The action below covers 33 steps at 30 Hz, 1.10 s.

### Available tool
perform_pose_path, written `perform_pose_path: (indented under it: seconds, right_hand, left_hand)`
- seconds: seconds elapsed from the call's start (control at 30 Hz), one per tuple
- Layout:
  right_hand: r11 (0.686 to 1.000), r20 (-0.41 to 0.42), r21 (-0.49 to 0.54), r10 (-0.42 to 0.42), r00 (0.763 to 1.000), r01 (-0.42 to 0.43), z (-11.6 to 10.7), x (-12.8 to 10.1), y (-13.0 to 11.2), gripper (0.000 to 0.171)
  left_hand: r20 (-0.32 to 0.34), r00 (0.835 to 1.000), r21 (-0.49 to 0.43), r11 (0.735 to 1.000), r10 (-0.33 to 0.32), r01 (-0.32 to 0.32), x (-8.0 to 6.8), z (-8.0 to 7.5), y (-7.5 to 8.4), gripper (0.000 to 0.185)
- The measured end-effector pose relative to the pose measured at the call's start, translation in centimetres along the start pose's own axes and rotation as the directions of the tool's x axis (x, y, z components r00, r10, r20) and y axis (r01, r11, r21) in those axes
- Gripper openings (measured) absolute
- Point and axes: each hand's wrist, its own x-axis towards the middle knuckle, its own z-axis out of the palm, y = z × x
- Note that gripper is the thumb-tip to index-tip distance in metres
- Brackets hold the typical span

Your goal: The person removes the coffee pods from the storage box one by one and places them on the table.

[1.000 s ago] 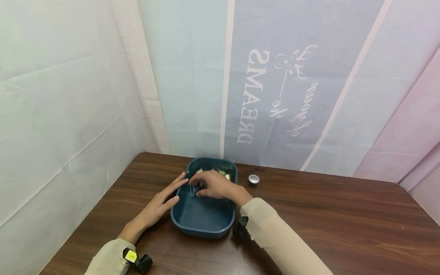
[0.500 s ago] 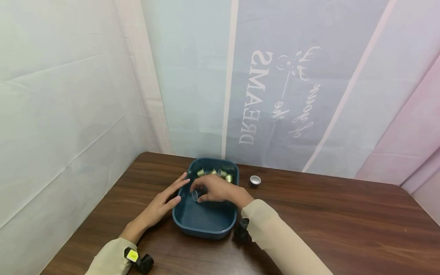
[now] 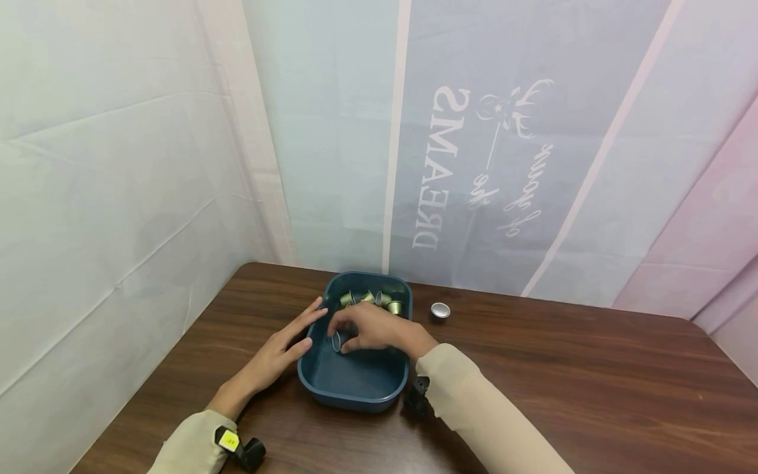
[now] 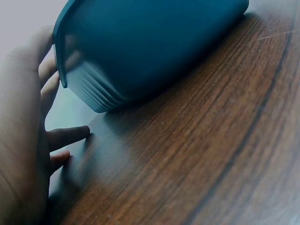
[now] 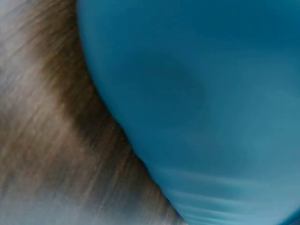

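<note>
A dark blue plastic tub (image 3: 331, 388) sits on the brown wooden table (image 3: 533, 382). Several small gold and silver metal cups (image 3: 370, 298) lie at its far end. My right hand (image 3: 367, 329) reaches into the tub and pinches one small silver cup (image 3: 336, 340) between its fingertips. My left hand (image 3: 278, 352) rests with straight fingers against the tub's left wall, seen close in the left wrist view as the hand (image 4: 28, 140) beside the tub (image 4: 154, 42). The right wrist view shows only the blurred tub wall (image 5: 201, 108).
One silver cup (image 3: 440, 310) stands alone on the table right of the tub. Pale cloth walls (image 3: 118, 164) close in the left and far sides. The table's left edge runs near my left forearm.
My right hand has drawn slightly toward the tub's left middle with the silver cup, uncovering the cups at the far end. The left hand has stayed put.
</note>
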Motion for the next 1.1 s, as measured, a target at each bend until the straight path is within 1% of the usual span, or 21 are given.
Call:
perform_pose_path:
  seconds: [0.2,0.43,0.67,0.93,1.1]
  right_hand:
    - [1.0,0.006,0.023,0.006,1.0,-0.006,0.0,0.0,-0.1,0.029]
    - [1.0,-0.003,0.019,-0.016,1.0,0.016,-0.2,-0.3,-0.5,0.029]
    - [0.998,-0.057,0.042,-0.039,0.998,0.041,-1.0,-0.9,-0.8,0.03]
    - [0.997,-0.121,0.048,-0.058,0.991,0.064,-1.5,-2.3,-1.0,0.031]
    - [0.993,-0.2,0.077,-0.072,0.977,0.089,-1.7,-3.4,-0.8,0.029]
  left_hand:
    - [0.001,1.0,0.007,1.0,0.001,-0.001,0.0,0.0,0.1,0.052]
    - [0.004,1.0,0.007,1.0,0.004,-0.004,-0.1,0.0,0.0,0.052]
    - [0.0,1.0,0.003,1.0,0.0,0.0,-0.1,0.1,-0.2,0.051]
    - [-0.002,1.0,0.011,1.0,0.001,-0.001,-0.1,0.1,-0.2,0.051]
    - [-0.005,1.0,0.017,1.0,-0.003,0.003,0.0,0.1,0.0,0.052]
